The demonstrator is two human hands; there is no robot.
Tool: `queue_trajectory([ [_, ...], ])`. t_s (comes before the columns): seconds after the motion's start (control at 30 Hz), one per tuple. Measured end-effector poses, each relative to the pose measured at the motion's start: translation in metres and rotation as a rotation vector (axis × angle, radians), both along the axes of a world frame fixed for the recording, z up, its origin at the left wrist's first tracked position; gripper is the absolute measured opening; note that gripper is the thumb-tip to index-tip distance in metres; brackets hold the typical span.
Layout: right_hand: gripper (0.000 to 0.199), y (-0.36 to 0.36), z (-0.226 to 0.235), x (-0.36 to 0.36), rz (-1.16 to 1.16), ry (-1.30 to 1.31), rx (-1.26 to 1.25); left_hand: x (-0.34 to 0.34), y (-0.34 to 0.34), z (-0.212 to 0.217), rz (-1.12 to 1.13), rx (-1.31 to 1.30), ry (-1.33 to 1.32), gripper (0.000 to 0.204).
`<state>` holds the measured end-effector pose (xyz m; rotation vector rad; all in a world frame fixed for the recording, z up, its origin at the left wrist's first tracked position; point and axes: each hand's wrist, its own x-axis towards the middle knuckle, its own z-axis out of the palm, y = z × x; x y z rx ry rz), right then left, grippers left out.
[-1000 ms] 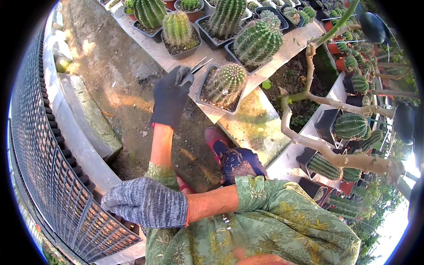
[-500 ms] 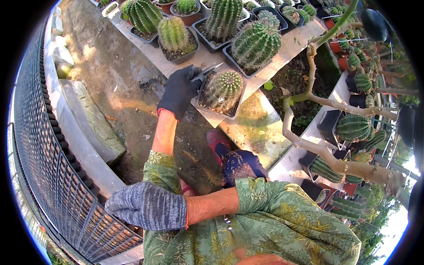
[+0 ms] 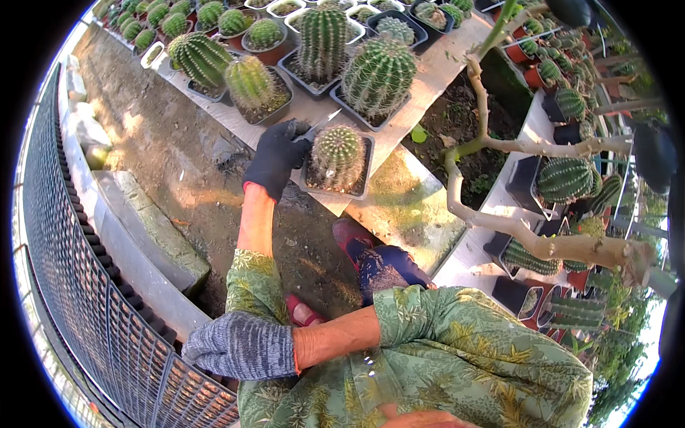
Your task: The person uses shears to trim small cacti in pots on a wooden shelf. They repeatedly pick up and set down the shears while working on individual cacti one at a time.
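Note:
My left hand, in a black glove, is closed around a knife. Its thin blade points up and to the right, just behind a round, spiny cactus. This cactus grows in a dark square pot at the near corner of a wooden board, with a small pale spot low on its front. My left fingers are right beside the pot's left edge; whether they touch it I cannot tell. Across my body, my right hand in a grey knitted glove is curled closed at the lower left; anything inside it is hidden.
Several potted cacti crowd the wooden board behind. A bare branch crosses on the right, before more potted cacti. Black mesh fencing lines the left, with a stone slab beside it on the dirt ground.
The view has shifted, so the pots on the board appear lower and farther left. My left hand keeps the knife by the cactus; my right hand stays curled at the lower left.

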<state>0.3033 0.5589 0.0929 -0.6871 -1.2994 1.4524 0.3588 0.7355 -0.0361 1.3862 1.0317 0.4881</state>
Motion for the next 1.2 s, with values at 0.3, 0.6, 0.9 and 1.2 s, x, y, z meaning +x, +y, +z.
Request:
queue_trajectory([
  [0.3, 0.009, -0.012, -0.012, -0.019, -0.104, 0.006, 0.071, 0.0, 0.005, -0.008, -0.091, -0.077, -0.107, 0.014],
  [0.6, 0.01, -0.012, -0.003, -0.007, -0.12, -0.103, 0.115, -0.008, -0.018, -0.005, 0.155, 0.064, 0.008, 0.018],
  [0.9, 0.017, -0.01, -0.004, -0.004, 0.092, -0.152, 0.112, -0.009, -0.048, -0.009, 0.462, 0.06, -0.023, 0.018],
  [1.2, 0.02, -0.011, 0.002, 0.001, 0.15, -0.115, -0.073, -0.006, -0.075, 0.0, 0.675, 0.0, -0.121, 0.011],
])
